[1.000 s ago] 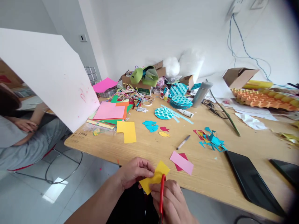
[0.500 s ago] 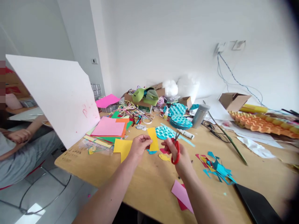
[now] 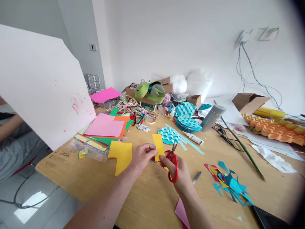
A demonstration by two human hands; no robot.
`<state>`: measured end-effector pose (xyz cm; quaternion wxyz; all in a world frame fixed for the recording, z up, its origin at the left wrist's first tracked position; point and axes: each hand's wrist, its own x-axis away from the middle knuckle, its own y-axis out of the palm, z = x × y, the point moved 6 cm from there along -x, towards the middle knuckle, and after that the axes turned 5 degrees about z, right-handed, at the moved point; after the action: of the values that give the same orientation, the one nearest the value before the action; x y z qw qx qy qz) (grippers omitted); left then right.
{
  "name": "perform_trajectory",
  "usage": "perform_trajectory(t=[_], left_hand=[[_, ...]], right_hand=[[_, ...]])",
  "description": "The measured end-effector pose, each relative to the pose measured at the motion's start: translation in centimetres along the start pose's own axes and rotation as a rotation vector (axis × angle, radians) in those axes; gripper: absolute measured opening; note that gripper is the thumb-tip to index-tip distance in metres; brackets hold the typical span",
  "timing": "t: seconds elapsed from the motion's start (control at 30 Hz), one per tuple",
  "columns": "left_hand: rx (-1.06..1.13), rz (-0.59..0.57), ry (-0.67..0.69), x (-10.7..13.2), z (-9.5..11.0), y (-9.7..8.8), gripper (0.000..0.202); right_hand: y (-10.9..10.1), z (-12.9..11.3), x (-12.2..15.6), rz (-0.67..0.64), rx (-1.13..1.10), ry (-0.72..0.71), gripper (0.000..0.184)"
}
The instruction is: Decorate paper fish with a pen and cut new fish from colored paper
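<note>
My left hand [image 3: 143, 156] pinches the lower edge of a small yellow paper strip [image 3: 158, 146], held upright over the wooden table [image 3: 147, 197]. My right hand [image 3: 177, 167] is closed through the handles of red scissors [image 3: 173, 162], with the blades pointing up just right of the strip. Both hands meet near the strip's bottom corner. A larger yellow sheet [image 3: 121, 154] lies flat on the table just left of my left hand.
A stack of coloured paper [image 3: 105, 127], teal scalloped discs [image 3: 169, 135], a marker [image 3: 196, 178], paper scraps [image 3: 228, 184] and a grey bottle [image 3: 212, 117] lie around. A white board [image 3: 40, 86] leans at the left. Another person sits at the far left.
My hands rose from the table's near edge out over its middle, still holding the yellow strip and scissors. The view then swung slightly down and left, and my hands drew closer together.
</note>
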<state>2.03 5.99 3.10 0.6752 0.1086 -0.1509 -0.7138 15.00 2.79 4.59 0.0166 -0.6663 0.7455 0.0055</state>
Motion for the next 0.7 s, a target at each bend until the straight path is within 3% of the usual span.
perform_trajectory(t=[0.17, 0.27, 0.43, 0.7], left_hand=[[0.041, 0.14, 0.034, -0.3, 0.6, -1.3, 0.025], [0.078, 0.203, 0.05, -0.4, 1.2, -2.0, 0.027], [0.067, 0.203, 0.015, -0.4, 1.3, -2.0, 0.028], [0.163, 0.179, -0.067, -0.6, 0.9, -2.1, 0.03]], right_hand=[[0.2, 0.2, 0.3, -0.062, 0.106, -0.043, 0.053], [1.0, 0.7, 0.8, -0.155, 0.109, 0.004, 0.062], [2.1, 1.4, 1.6, -0.263, 0.204, 0.088, 0.064], [2.1, 2.6, 1.4, -0.278, 0.31, 0.15, 0.066]])
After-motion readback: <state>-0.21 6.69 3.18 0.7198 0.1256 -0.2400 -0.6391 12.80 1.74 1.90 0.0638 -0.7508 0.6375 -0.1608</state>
